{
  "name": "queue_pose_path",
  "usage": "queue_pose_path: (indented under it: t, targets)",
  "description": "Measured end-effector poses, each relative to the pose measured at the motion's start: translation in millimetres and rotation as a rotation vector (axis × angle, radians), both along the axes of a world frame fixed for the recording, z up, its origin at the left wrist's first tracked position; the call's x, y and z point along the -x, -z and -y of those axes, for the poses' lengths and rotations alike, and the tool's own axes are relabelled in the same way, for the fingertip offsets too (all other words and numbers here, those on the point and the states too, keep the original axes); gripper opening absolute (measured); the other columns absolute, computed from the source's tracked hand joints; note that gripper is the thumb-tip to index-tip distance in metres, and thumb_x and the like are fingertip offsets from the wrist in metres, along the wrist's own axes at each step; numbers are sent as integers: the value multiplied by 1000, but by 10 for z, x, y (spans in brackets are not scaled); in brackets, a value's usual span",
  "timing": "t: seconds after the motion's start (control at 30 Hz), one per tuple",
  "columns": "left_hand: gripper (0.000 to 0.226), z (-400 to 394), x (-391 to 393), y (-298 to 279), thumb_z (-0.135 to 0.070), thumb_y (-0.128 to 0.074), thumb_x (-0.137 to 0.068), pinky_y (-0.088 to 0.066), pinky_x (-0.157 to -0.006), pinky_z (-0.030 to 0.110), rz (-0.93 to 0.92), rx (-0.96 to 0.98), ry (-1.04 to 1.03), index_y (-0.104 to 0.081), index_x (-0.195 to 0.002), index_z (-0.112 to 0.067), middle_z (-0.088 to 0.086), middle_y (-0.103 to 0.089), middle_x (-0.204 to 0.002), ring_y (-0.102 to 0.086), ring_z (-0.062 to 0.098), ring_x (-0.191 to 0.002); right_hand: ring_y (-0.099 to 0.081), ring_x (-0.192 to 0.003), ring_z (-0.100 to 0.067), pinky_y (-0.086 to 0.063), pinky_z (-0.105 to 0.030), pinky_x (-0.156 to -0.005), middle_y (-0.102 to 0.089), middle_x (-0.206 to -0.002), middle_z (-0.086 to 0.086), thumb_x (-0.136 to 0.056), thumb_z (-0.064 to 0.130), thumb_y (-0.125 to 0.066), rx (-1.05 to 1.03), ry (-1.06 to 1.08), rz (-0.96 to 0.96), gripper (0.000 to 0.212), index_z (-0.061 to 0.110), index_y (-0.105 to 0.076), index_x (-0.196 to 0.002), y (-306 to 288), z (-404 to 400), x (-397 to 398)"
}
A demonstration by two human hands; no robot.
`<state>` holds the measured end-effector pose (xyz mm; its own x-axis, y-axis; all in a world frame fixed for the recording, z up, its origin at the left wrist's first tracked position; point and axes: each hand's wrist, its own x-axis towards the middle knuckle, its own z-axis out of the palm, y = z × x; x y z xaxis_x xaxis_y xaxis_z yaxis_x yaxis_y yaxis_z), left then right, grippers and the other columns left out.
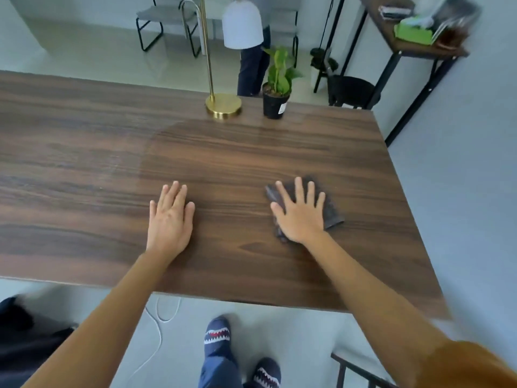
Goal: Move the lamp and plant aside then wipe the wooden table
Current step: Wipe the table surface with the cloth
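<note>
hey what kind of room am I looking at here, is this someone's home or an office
Probably a home living or dining area, though a small office is possible. A wooden table carries a brass lamp and potted plant, with chairs and a cluttered side shelf behind.

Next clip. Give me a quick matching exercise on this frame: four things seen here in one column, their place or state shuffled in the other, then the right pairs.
Things:
1. lamp
2. plant
3. cloth
4. left hand

Places or states:
A. flat on bare wood
B. under the right hand
C. gold base, at the table's far edge
D. in a black pot, right of the lamp

Pairs: 1-C, 2-D, 3-B, 4-A
</note>
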<state>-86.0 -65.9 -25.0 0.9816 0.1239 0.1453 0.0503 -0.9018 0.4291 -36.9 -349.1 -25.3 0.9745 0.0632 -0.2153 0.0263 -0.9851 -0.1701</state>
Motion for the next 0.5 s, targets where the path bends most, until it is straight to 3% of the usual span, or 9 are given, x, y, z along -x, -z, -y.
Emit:
queue_pose_path:
  t: [0.1, 0.2, 0.3, 0.4, 0.5]
  targets:
    - [50, 124, -222, -35, -33, -34, -100, -13, -114, 54, -22, -5, 23, -34, -146, -12, 7, -24, -158, -12, 27, -147, -7, -152, -36, -6, -60, -118, -12, -165, -4, -98, 56, -24, -73, -387, 125, 58, 40, -19, -154, 40, -156, 919]
    - [55, 214, -501, -69, -40, -30, -99, -9, -116, 53, -78, -44, 43, -28, -148, -15, 5, -17, -160, -6, 25, -148, -9, -152, -28, -11, -59, -116, -14, -164, 8, -99, 60, -22, -16, -411, 150, 54, 49, -16, -152, 87, 609, 1460]
    - [61, 267, -798, -40, -49, -24, -97, -4, -117, 52, -177, -80, 74, -20, -151, -20, 2, -9, -161, 0, 22, -148, -4, -150, -40, -11, -73, -110, -5, -165, 8, -90, 74, -13, 122, -8, 67, 62, 57, -3, -149, 46, 1342, 1174]
    - [66, 293, -977, 44, -57, -19, -94, -2, -117, 53, -228, -122, 55, -15, -151, -24, 0, -6, -162, 3, 21, -148, 8, -146, -50, -1, -73, -110, 7, -166, 2, -79, 86, -4, 100, 456, -34, 75, 58, 7, -147, -42, 1483, 188]
    - [69, 312, -971, 145, -59, -15, -93, -3, -116, 53, -195, -218, 40, -14, -152, -23, 2, -6, -161, 2, 23, -148, 14, -144, -53, 5, -75, -109, 12, -165, -7, -76, 85, 0, 29, 620, -69, 84, 49, 6, -152, -123, 1104, -908]
